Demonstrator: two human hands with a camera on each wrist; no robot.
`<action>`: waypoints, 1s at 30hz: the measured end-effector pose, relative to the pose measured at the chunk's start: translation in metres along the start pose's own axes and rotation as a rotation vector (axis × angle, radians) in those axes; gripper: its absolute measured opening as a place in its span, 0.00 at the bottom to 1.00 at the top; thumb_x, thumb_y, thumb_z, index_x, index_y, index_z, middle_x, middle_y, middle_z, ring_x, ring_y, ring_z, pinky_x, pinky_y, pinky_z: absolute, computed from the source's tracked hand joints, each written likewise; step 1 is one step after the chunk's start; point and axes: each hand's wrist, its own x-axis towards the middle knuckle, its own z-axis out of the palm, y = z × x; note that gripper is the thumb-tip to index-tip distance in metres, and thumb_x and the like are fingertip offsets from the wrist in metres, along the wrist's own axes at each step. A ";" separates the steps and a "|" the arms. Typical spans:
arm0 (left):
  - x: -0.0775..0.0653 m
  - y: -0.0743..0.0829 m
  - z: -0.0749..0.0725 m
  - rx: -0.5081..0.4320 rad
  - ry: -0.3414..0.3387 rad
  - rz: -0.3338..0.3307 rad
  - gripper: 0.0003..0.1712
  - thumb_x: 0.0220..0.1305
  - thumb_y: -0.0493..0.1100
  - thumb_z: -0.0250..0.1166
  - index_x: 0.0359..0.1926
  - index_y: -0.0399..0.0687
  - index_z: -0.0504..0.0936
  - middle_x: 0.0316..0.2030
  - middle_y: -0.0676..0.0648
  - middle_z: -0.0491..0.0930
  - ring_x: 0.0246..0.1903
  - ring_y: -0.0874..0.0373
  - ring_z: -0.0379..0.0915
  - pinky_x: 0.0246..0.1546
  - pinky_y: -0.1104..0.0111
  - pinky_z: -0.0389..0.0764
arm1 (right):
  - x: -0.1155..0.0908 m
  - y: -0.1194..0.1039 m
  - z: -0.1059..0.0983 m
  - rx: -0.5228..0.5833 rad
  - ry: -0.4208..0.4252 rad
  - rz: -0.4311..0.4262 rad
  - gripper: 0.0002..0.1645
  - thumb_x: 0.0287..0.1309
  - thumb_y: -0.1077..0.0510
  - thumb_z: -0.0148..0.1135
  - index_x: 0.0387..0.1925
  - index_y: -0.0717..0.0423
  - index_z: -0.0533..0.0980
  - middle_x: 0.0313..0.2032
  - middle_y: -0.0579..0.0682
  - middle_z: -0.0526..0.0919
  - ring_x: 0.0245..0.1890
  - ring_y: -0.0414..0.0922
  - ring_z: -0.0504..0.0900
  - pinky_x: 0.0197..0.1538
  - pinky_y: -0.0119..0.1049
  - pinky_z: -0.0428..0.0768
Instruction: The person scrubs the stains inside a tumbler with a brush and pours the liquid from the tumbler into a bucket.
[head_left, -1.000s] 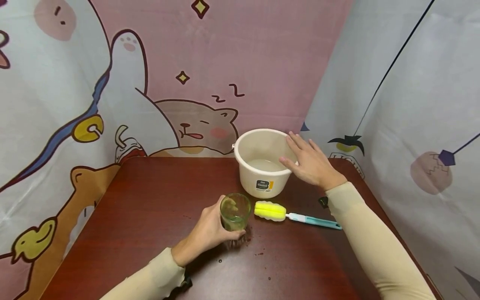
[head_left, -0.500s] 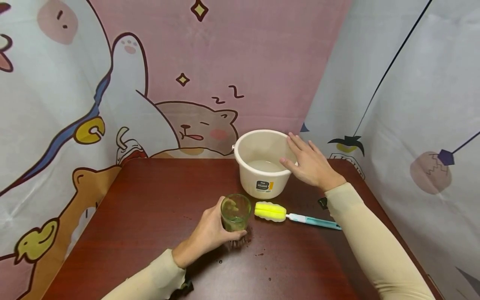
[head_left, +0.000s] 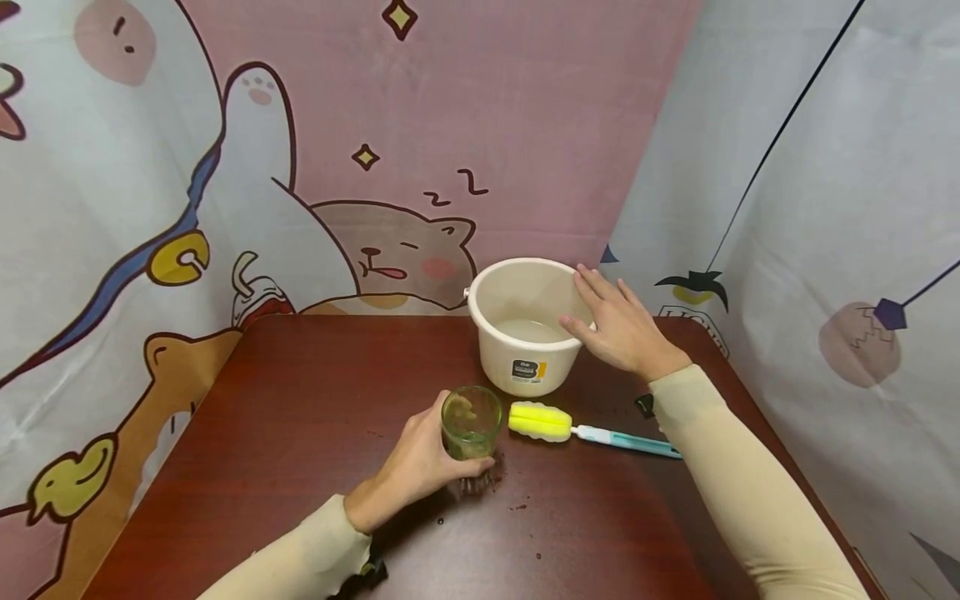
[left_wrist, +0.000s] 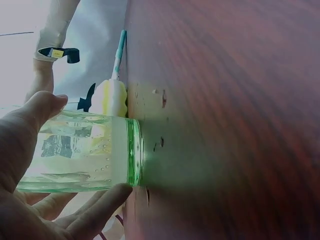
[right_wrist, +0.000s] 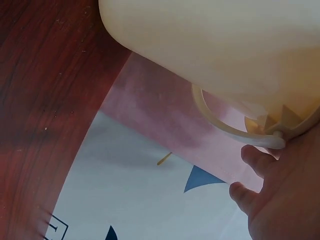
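My left hand (head_left: 416,457) grips a clear green-tinted drinking glass (head_left: 472,417) upright near the middle of the table, thumb on the near side. In the left wrist view, droplets dot the wall of the glass (left_wrist: 80,155), and its thick base is on or just over the tabletop. My right hand (head_left: 628,329) rests on the right rim of a cream plastic bucket (head_left: 498,354), fingers extended, thumb over the inside edge. The right wrist view shows the bucket's handle (right_wrist: 215,120) hanging by my fingertips. A yellow sponge bottle brush (head_left: 540,422) lies between glass and bucket.
The brush's teal-and-white handle (head_left: 630,442) points right, under my right forearm. Small wet spots (head_left: 519,507) mark the dark red-brown table (head_left: 315,392) around the glass. A cartoon-printed cloth (head_left: 525,125) hangs behind and at both sides of the table.
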 end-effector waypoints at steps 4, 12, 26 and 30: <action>0.001 0.001 -0.001 0.013 0.012 -0.007 0.49 0.49 0.59 0.96 0.67 0.55 0.80 0.52 0.52 0.93 0.51 0.57 0.93 0.52 0.60 0.92 | 0.000 0.000 0.001 0.002 0.006 0.002 0.58 0.87 0.23 0.43 0.95 0.57 0.50 0.97 0.54 0.48 0.97 0.62 0.49 0.95 0.71 0.45; 0.006 0.003 -0.005 0.034 0.059 -0.024 0.48 0.47 0.63 0.96 0.65 0.62 0.81 0.52 0.58 0.92 0.49 0.59 0.92 0.49 0.61 0.91 | 0.001 0.000 0.002 0.014 0.006 0.010 0.58 0.87 0.22 0.42 0.96 0.56 0.49 0.97 0.55 0.47 0.97 0.62 0.48 0.95 0.71 0.44; 0.031 0.021 -0.042 0.071 0.145 -0.079 0.53 0.53 0.70 0.91 0.69 0.58 0.72 0.54 0.55 0.93 0.47 0.54 0.93 0.47 0.53 0.91 | 0.000 0.000 0.003 0.023 0.010 0.006 0.58 0.87 0.23 0.43 0.95 0.57 0.49 0.97 0.55 0.48 0.97 0.63 0.49 0.94 0.72 0.45; 0.043 0.026 -0.058 0.097 0.177 -0.063 0.53 0.53 0.71 0.91 0.68 0.58 0.72 0.52 0.56 0.93 0.45 0.56 0.92 0.43 0.55 0.91 | 0.000 0.000 0.003 0.025 0.007 0.007 0.57 0.87 0.24 0.43 0.95 0.57 0.49 0.97 0.55 0.47 0.97 0.63 0.49 0.95 0.72 0.45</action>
